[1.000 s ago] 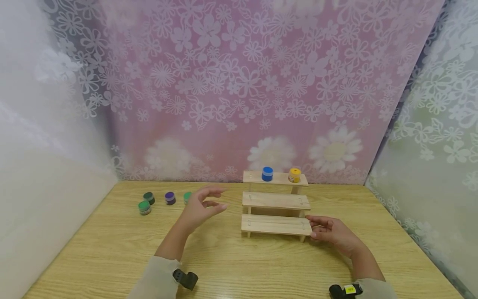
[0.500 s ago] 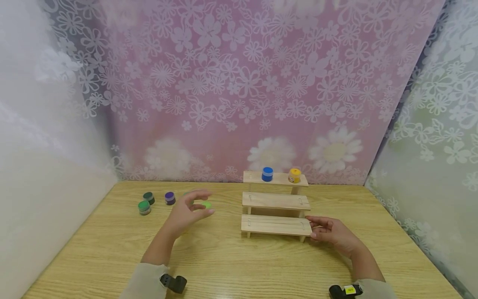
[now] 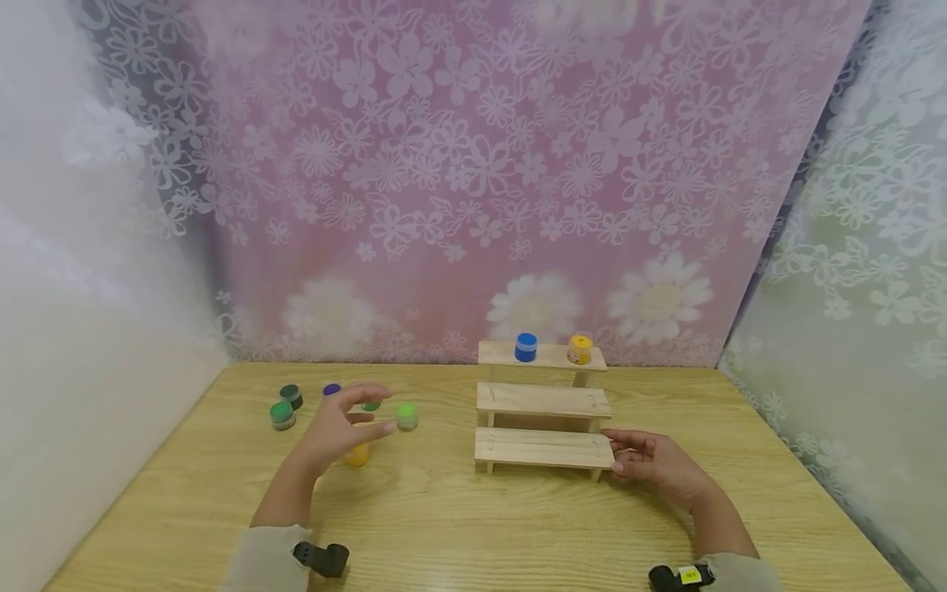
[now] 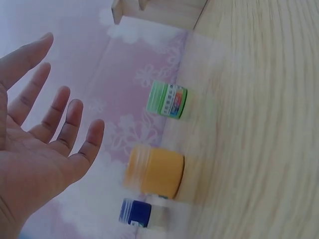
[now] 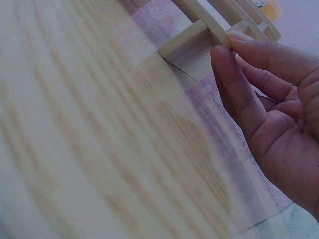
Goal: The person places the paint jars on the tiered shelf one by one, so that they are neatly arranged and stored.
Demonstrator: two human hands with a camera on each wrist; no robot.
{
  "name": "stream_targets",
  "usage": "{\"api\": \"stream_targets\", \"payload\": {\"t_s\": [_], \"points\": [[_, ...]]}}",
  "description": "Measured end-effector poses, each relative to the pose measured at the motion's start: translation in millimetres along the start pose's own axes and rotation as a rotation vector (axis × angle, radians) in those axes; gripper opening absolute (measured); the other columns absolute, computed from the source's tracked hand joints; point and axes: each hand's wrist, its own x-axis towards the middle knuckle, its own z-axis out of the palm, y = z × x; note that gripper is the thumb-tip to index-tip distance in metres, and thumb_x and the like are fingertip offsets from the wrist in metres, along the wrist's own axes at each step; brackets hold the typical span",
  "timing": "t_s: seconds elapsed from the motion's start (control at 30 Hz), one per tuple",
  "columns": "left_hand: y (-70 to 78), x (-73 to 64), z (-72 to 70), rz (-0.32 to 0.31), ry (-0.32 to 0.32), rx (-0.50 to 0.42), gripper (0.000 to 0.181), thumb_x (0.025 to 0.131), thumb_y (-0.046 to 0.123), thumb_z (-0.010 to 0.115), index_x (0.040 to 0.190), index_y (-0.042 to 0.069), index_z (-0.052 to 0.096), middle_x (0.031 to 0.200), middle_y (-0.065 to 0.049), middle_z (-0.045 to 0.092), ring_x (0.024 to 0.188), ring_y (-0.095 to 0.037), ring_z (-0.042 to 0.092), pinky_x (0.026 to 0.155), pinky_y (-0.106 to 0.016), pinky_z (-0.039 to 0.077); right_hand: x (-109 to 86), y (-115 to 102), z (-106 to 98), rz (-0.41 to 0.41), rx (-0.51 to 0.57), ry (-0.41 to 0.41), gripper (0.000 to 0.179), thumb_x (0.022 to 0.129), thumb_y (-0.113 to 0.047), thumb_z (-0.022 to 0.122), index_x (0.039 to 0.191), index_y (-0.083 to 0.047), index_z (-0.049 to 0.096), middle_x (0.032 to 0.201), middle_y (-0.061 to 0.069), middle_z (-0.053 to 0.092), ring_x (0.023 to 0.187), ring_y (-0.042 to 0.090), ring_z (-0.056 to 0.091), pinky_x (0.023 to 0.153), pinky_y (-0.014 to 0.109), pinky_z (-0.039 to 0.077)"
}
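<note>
A three-tier wooden stand [image 3: 543, 448] stands right of centre, with a blue paint jar [image 3: 526, 348] and a yellow paint jar [image 3: 580, 350] on its top step. My right hand [image 3: 662, 467] pinches the right end of the lowest step between thumb and fingers [image 5: 239, 94]. Over the jars at left, my left hand [image 3: 333, 429] hovers with spread, relaxed fingers and holds nothing. Nearest to it are an orange-yellow jar [image 3: 358, 455], partly hidden below the hand, and a light green jar [image 4: 168, 100]. The hand partly covers a purple jar [image 3: 331, 389] and a green jar [image 3: 371, 406].
Farther left on the wooden table [image 3: 473, 534] stand a green jar [image 3: 282, 416] and a dark green jar [image 3: 292, 397], close together. A pink flowered curtain [image 3: 444, 205] hangs behind the table, with pale sheets at both sides.
My left hand has moved left and slightly down, away from the stand, uncovering the light green and orange-yellow jars. The right hand keeps its grip on the lowest step.
</note>
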Motion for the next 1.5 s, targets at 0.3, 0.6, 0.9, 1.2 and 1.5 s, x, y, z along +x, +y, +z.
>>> {"api": "stream_targets", "payload": {"t_s": [0.3, 0.6, 0.9, 1.2, 1.5], "points": [[-16.6, -1.0, -12.2, -0.065, -0.032, -0.001, 0.052, 0.083, 0.025, 0.080, 0.128, 0.008, 0.061, 0.135, -0.016, 0.052, 0.129, -0.040, 0.042, 0.105, -0.054, 0.040, -0.8, -1, 0, 0.001, 0.005, -0.008, 0.065, 0.094, -0.003, 0.063, 0.145, 0.016, 0.027, 0.119, 0.010, 0.058, 0.098, 0.014, 0.063, 0.083, 0.034, 0.057], [-27.6, -9.7, -24.6, -0.155, -0.084, 0.022, 0.053, 0.085, 0.022, 0.078, 0.132, 0.005, 0.059, 0.139, -0.015, 0.048, 0.129, -0.038, 0.041, 0.099, -0.054, 0.045, 0.2, -1, 1, 0.005, 0.022, -0.010, 0.066, 0.094, -0.003, 0.064, 0.144, 0.018, 0.027, 0.118, 0.009, 0.060, 0.098, 0.013, 0.063, 0.083, 0.033, 0.057], [-35.9, -14.0, -31.4, -0.214, -0.133, 0.012, 0.055, 0.085, 0.017, 0.078, 0.134, 0.003, 0.056, 0.140, -0.017, 0.047, 0.129, -0.038, 0.041, 0.101, -0.059, 0.040, -1.0, 0, 5, 0.011, 0.029, -0.012, 0.066, 0.093, -0.002, 0.065, 0.144, 0.018, 0.027, 0.118, 0.008, 0.060, 0.098, 0.014, 0.063, 0.083, 0.033, 0.057], [-43.3, -17.2, -41.0, -0.215, -0.203, 0.003, 0.065, 0.083, 0.017, 0.080, 0.138, -0.002, 0.050, 0.142, -0.025, 0.045, 0.132, -0.047, 0.038, 0.102, -0.053, 0.043, -1.8, -1, 4, -0.011, 0.055, -0.032, 0.065, 0.094, -0.001, 0.062, 0.144, 0.019, 0.025, 0.120, 0.008, 0.060, 0.098, 0.014, 0.064, 0.083, 0.033, 0.057], [-48.2, -17.9, -46.3, -0.211, -0.233, -0.032, 0.061, 0.083, 0.012, 0.079, 0.135, -0.006, 0.051, 0.140, -0.029, 0.044, 0.127, -0.046, 0.045, 0.094, -0.042, 0.052, -0.6, -1, 3, -0.029, 0.059, -0.043, 0.063, 0.095, -0.001, 0.061, 0.144, 0.018, 0.025, 0.120, 0.008, 0.059, 0.100, 0.014, 0.063, 0.084, 0.035, 0.056]]}}
